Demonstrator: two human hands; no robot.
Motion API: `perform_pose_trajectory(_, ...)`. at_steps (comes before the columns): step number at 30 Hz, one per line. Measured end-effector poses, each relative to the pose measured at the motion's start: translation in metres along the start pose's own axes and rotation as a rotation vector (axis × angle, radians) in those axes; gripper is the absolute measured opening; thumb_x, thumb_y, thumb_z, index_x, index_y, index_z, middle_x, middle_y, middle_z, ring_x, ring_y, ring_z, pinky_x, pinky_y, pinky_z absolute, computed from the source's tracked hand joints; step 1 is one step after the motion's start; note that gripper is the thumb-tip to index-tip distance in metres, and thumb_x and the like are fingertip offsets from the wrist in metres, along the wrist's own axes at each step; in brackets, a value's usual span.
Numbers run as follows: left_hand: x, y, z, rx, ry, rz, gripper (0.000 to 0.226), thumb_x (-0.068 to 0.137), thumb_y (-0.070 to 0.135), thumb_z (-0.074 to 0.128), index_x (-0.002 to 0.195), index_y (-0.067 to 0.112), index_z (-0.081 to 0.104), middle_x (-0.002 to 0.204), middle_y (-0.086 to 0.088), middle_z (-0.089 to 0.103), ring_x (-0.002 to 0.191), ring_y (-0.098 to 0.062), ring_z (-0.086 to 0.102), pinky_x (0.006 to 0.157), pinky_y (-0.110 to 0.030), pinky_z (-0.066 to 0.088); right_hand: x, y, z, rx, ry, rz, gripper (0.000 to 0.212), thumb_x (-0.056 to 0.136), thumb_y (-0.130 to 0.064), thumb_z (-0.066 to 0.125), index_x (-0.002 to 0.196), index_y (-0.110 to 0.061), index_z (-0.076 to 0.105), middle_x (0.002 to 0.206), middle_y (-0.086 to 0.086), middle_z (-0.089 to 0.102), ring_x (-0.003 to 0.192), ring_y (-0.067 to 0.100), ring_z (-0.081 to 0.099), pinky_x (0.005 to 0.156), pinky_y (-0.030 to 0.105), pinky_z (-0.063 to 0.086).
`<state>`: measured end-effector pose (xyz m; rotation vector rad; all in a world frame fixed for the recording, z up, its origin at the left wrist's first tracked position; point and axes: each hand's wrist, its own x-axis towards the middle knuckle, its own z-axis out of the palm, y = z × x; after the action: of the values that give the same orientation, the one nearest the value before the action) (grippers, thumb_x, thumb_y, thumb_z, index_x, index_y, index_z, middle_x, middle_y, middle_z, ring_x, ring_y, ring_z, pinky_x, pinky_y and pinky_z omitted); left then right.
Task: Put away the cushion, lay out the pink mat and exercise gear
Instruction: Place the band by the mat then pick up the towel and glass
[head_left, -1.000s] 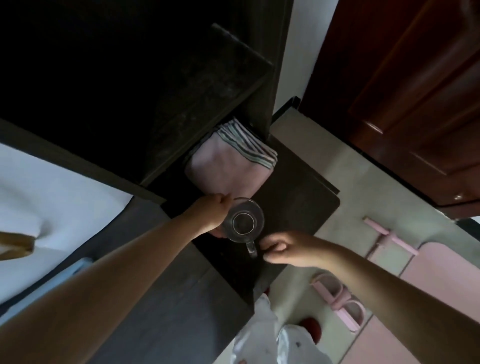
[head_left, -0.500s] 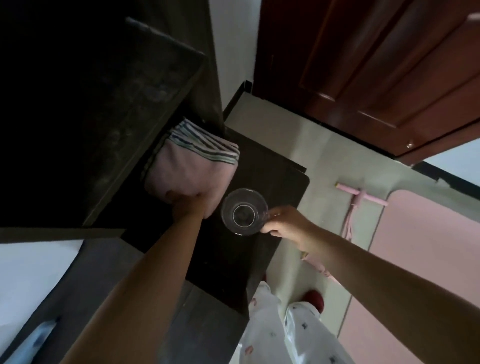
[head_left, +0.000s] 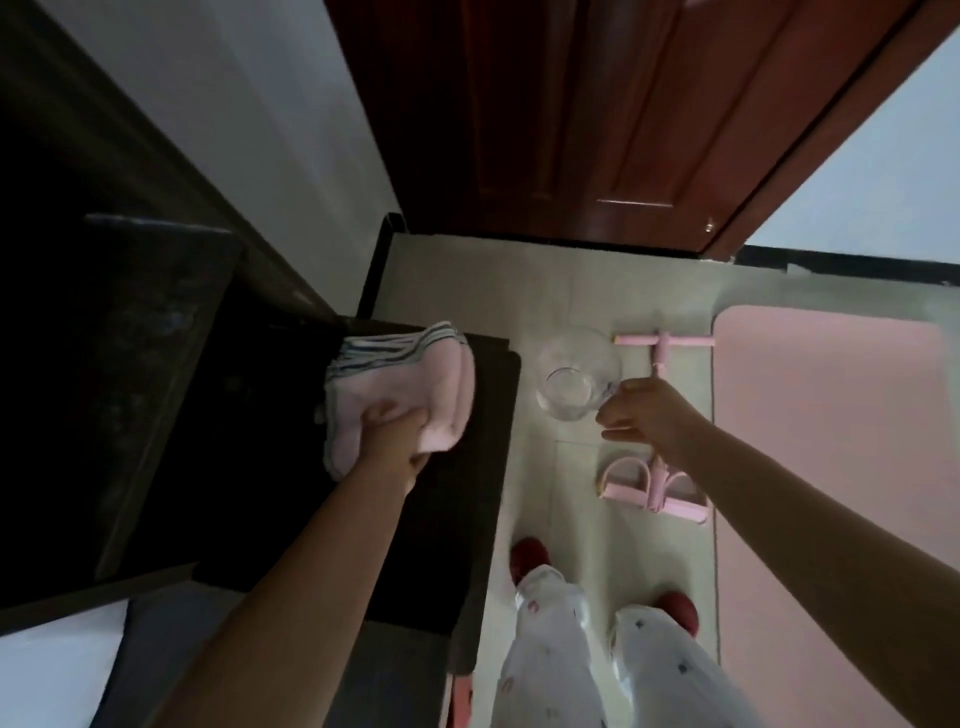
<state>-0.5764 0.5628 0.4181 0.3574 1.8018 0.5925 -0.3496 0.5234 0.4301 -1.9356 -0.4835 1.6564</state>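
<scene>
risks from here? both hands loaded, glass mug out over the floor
1. The right hand holds the glass mug only by its handle, over hard floor tile: a slip likely breaks it.
2. The left hand bunches the folded pink towel, which may unfold and drag.
3. The pink pedal puller lies by the feet: trip hazard.

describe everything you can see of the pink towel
The pink towel looks like soft, fluffy cloth, folded into a thick wad, with grey and white stripes along its far edge. The left hand grips its near end, fingers sunk into the pile. It sits above the dark cabinet shelf; whether it touches the shelf cannot be told.
</scene>
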Motion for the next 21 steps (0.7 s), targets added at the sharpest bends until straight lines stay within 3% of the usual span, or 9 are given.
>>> perform_pose_trajectory(4, -0.04, 0.01, 0.063, 0.283, -0.13, 0.196, 0.043, 0.087, 0.012, 0.051, 0.127, 0.026, 0.045, 0.108, -0.003, 0.045, 0.079, -0.018, 0.049, 0.073, -0.035, 0.048, -0.026, 0.012, -0.05, 0.2, 0.072, -0.044, 0.024, 0.081, 0.007, 0.057, 0.068, -0.012, 0.053, 0.08, 0.009, 0.049, 0.07, 0.02, 0.046, 0.076, 0.043, 0.053)
perform_pose_trajectory(9, -0.109, -0.001, 0.166, 0.474, -0.334, 0.372, 0.037, 0.089, 0.009, 0.049, 0.121, 0.027, 0.054, 0.123, -0.01, 0.049, 0.101, -0.029, 0.052, 0.089, -0.039, 0.049, -0.076, 0.048, -0.135, 0.367, 0.274, -0.101, 0.021, 0.085, 0.001, 0.055, 0.067, -0.01, 0.056, 0.076, 0.008, 0.046, 0.063, 0.016, 0.044, 0.05, 0.024, 0.058)
perform_pose_trajectory(13, -0.185, -0.044, 0.253, 0.602, -0.578, 0.5, 0.042, 0.089, 0.001, 0.049, 0.126, 0.017, 0.055, 0.133, -0.013, 0.054, 0.096, -0.02, 0.051, 0.09, -0.033, 0.045, -0.133, 0.098, -0.217, 0.597, 0.537, -0.059, 0.025, 0.084, 0.003, 0.05, 0.062, -0.009, 0.053, 0.071, 0.005, 0.043, 0.065, 0.015, 0.044, 0.067, 0.035, 0.055)
perform_pose_trajectory(16, -0.251, -0.099, 0.318, 0.745, -0.691, 0.599, 0.041, 0.089, 0.001, 0.047, 0.124, 0.018, 0.058, 0.137, -0.008, 0.05, 0.103, -0.023, 0.053, 0.099, -0.034, 0.047, -0.185, 0.153, -0.283, 0.719, 0.724, -0.026, 0.026, 0.083, 0.003, 0.05, 0.061, -0.011, 0.052, 0.069, 0.002, 0.039, 0.066, 0.014, 0.04, 0.064, 0.034, 0.054)
perform_pose_trajectory(18, -0.287, -0.132, 0.35, 0.882, -0.809, 0.674, 0.039, 0.091, -0.004, 0.043, 0.123, 0.011, 0.058, 0.137, -0.004, 0.048, 0.11, -0.018, 0.05, 0.093, -0.019, 0.045, -0.209, 0.185, -0.317, 0.807, 0.797, -0.003, 0.026, 0.083, 0.002, 0.051, 0.06, -0.011, 0.05, 0.071, 0.002, 0.038, 0.067, 0.017, 0.039, 0.061, 0.034, 0.053)
perform_pose_trajectory(21, -0.339, -0.19, 0.392, 0.961, -0.962, 0.799, 0.036, 0.088, -0.002, 0.047, 0.112, 0.017, 0.064, 0.127, -0.007, 0.056, 0.091, -0.014, 0.05, 0.069, -0.014, 0.043, -0.247, 0.244, -0.357, 0.934, 0.914, 0.034, 0.025, 0.081, 0.001, 0.053, 0.059, -0.012, 0.049, 0.071, 0.002, 0.037, 0.064, 0.017, 0.038, 0.054, 0.029, 0.051)
